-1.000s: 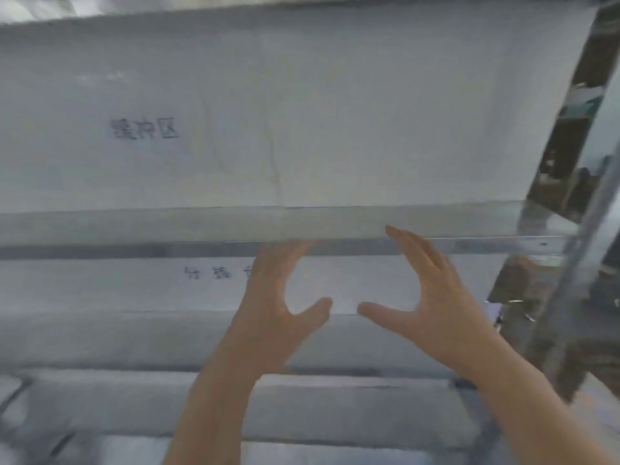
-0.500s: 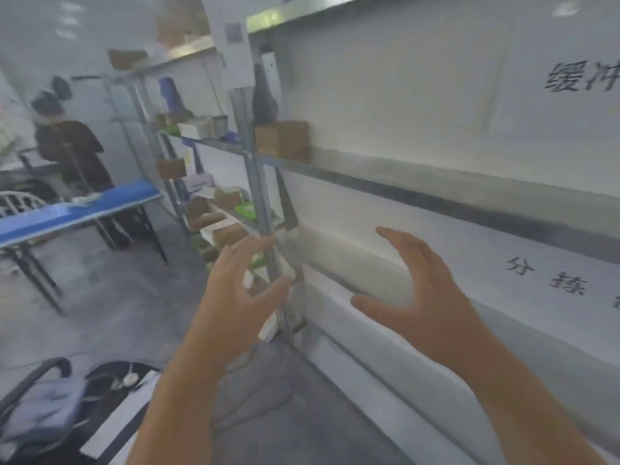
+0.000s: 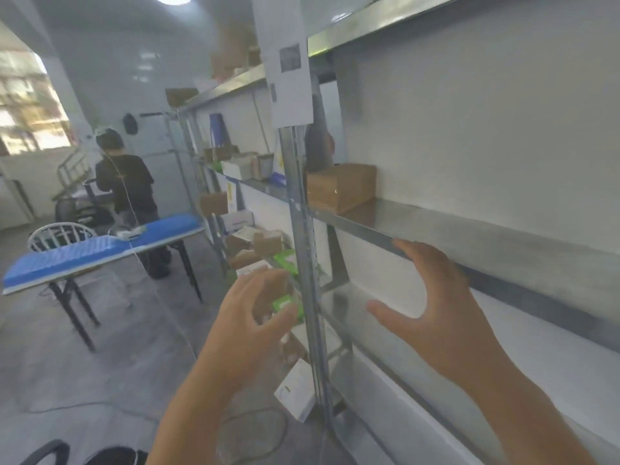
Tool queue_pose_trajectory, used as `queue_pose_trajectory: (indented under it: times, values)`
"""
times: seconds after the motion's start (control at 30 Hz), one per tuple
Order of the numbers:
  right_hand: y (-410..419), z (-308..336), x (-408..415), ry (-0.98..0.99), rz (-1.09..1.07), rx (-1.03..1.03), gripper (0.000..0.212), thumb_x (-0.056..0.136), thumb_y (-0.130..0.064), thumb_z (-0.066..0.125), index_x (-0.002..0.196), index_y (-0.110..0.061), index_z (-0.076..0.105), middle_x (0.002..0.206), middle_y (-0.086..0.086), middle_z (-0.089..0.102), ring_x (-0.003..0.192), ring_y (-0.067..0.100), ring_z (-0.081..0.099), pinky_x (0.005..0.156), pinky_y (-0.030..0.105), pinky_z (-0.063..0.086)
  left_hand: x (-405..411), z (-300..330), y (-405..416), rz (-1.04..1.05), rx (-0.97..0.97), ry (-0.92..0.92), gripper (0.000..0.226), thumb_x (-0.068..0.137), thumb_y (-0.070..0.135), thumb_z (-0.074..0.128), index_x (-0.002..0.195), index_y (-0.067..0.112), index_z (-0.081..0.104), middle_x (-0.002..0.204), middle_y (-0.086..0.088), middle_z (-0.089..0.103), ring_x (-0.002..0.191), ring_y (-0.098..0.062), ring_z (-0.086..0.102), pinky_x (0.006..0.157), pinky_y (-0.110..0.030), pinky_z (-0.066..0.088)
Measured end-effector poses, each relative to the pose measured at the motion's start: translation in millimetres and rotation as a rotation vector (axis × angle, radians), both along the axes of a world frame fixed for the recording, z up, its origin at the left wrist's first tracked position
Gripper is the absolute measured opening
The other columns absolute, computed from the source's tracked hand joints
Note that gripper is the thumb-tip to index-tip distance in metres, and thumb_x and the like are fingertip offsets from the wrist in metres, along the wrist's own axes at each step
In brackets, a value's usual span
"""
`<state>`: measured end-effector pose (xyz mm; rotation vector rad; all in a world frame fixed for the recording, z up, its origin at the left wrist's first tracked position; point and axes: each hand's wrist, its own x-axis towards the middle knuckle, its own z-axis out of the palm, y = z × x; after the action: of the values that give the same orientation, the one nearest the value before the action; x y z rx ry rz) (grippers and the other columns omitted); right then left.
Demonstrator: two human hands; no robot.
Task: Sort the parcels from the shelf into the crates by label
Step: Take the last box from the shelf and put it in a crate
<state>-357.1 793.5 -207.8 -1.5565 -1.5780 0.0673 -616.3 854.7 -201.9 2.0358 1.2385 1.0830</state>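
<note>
Both hands up in lower centre of frame, neither holding anything. Left hand: fingers spread and loosely curved, in front of the shelf upright. Right hand: wide, thumb out to the left, fingertips at the front lip of the middle shelf board, contact can't be confirmed.

Parcels: brown cardboard box sits on that same board, centre frame, just right of the upright, well apart from the right hand. Behind the left hand, in the next bay: a jumble of small brown boxes and green-labelled packs, too blurred to read labels. White flat box leans at the foot of the upright, lower centre.

White paper sheet hangs on the upright, top centre, print unreadable.

Left of frame, further back: blue-topped folding table, white wire chair behind it. A person in dark clothes stands beyond the table, back to camera. Bright window far upper left.
</note>
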Motion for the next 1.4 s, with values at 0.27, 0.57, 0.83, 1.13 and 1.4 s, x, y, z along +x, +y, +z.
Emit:
queue_pose_trajectory:
  times: [0.27, 0.57, 0.83, 1.13, 1.4]
  values:
    - [145, 27, 33, 0.07, -0.035, -0.023, 0.088, 0.077, -0.086, 0.057, 0.153, -0.055, 0.027, 0.159, -0.023, 0.033, 0.15, 0.005, 0.028, 0.118, 0.046, 0.038, 38, 22, 148, -0.008, -0.034, -0.077, 0.056, 0.079, 0.071, 0.05, 0.134, 0.062, 0.051, 0.149, 0.039, 0.04, 0.145, 0.005, 0.034, 0.123, -0.04, 0.03]
    - [268, 28, 30, 0.06, -0.139, -0.151, 0.099, 0.072, -0.102, 0.031, 0.159, -0.057, 0.012, 0.166, -0.026, 0.021, 0.155, 0.003, 0.017, 0.125, 0.039, 0.026, 67, 40, 306, -0.137, -0.092, -0.095, 0.05, 0.093, 0.068, 0.047, 0.142, 0.064, 0.038, 0.145, 0.029, 0.038, 0.136, -0.002, 0.038, 0.11, -0.036, 0.034]
    - [343, 31, 9, 0.36, -0.202, -0.115, 0.09, 0.077, -0.093, 0.038, 0.157, -0.052, 0.031, 0.154, -0.025, 0.042, 0.139, -0.002, 0.042, 0.108, 0.023, 0.038, 101, 43, 390, -0.316, -0.133, -0.177, 0.08, 0.079, 0.087, 0.036, 0.153, 0.056, 0.031, 0.14, 0.032, 0.051, 0.127, 0.009, 0.05, 0.112, -0.033, 0.036]
    - [341, 49, 4, 0.91, -0.398, -0.085, 0.062, 0.092, -0.078, 0.048, 0.104, -0.026, 0.079, 0.097, -0.006, 0.08, 0.089, 0.011, 0.075, 0.083, 0.034, 0.061, 129, 54, 391, -0.443, -0.253, -0.039, 0.056, 0.097, 0.072, 0.021, 0.139, 0.046, 0.049, 0.134, 0.015, 0.051, 0.126, -0.012, 0.049, 0.105, -0.034, 0.034]
    - [238, 48, 20, 0.803, -0.428, 0.097, 0.035, 0.104, -0.018, 0.057, 0.128, -0.042, 0.068, 0.115, 0.003, 0.073, 0.107, 0.024, 0.07, 0.09, 0.04, 0.058, 147, 58, 329, -0.741, -0.296, -0.233, 0.029, 0.106, 0.011, 0.049, 0.124, 0.034, 0.046, 0.129, 0.019, 0.058, 0.101, 0.01, 0.063, 0.068, -0.005, 0.05]
